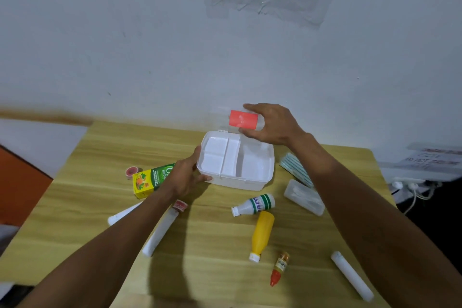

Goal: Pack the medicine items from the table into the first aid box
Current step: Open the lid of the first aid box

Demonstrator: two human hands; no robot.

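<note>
The white first aid box [260, 177] sits open at the table's far middle, with a divided white tray inside. My right hand [271, 124] grips its raised clear lid [243, 119], which carries a red label. My left hand [186, 175] holds the box's left wall. Loose items lie around: a green and yellow carton [147, 181], a white bottle with green bands [253, 204], a yellow bottle [262, 234], a small red-capped bottle [279, 269], and white rolls [160, 232] [351, 275].
A striped packet [295, 169] and a clear case [303, 196] lie right of the box. Two small round tins [131, 171] [180, 205] lie at left. Another white tube [122, 214] pokes out under my left forearm. The wall stands just behind the table [212, 270].
</note>
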